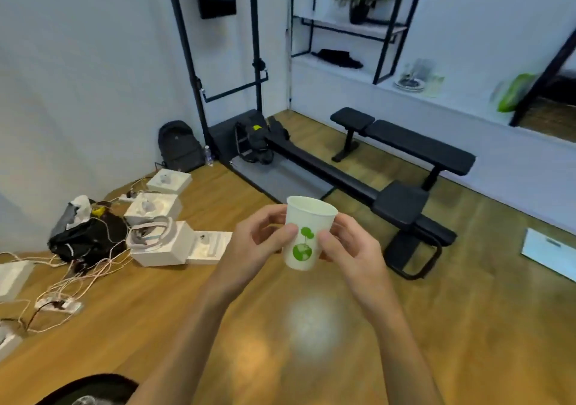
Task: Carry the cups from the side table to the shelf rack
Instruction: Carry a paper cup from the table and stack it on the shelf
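1. White paper cup (307, 234) (green sprout print) held upright mid-air above the wooden floor (311, 326).
2. Left hand (258, 238) grip closed on it at 9 o'clock.
3. Right hand (350, 242) grip closed at 3 o'clock.

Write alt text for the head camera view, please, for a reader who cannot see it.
Two bare hands, left hand and right hand, hold an upright white paper cup with a green logo above a wooden floor; a black weight bench stands beyond.

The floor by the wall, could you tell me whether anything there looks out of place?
Yes. Open white boxes and tangled cables sprawl across the floor, beside a black bag. The cup, held in both hands, is upright and looks undamaged.
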